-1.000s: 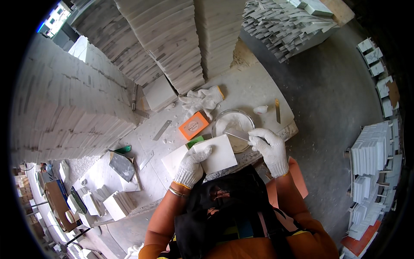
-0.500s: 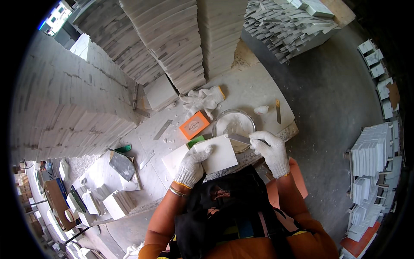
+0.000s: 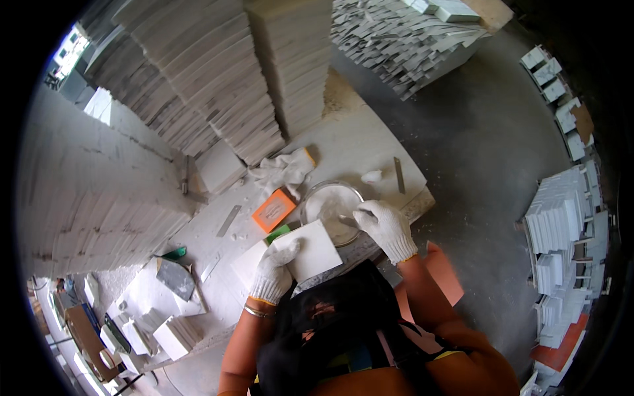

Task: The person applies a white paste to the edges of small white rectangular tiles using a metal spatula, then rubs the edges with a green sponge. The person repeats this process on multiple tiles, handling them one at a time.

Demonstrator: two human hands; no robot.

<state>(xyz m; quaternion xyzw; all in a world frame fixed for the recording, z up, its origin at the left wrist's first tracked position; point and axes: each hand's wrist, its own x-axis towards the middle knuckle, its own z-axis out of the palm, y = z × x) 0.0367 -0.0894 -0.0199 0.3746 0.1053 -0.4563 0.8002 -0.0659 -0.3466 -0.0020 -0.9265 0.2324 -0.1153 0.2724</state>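
Note:
My left hand (image 3: 272,269), in a white knit glove, grips a white rectangular tile (image 3: 316,251) by its left side, thumb on top. Beneath that hand lies a second white tile (image 3: 247,263). My right hand (image 3: 386,230), also gloved, pinches a flat metal blade (image 3: 350,222) at the right side of a round clear-rimmed bowl (image 3: 362,195). The blade's far end reaches over the white powder or paste (image 3: 326,203) in the bowl; whether it touches is unclear. An orange box (image 3: 273,210) and a green block (image 3: 278,233) sit left of the bowl.
Crumpled white gloves (image 3: 282,170) lie behind the orange box. Thin metal strips (image 3: 229,221) rest on the stone table (image 3: 370,142). Tall stacks of stone slabs (image 3: 198,79) rise at the back and left. More tiles (image 3: 177,336) stand at lower left, and pallets of tiles (image 3: 558,214) at right.
My right hand has carried the blade from the held tile's upper right corner to the bowl. My left hand keeps its hold on the tile. The whole view has shifted slightly.

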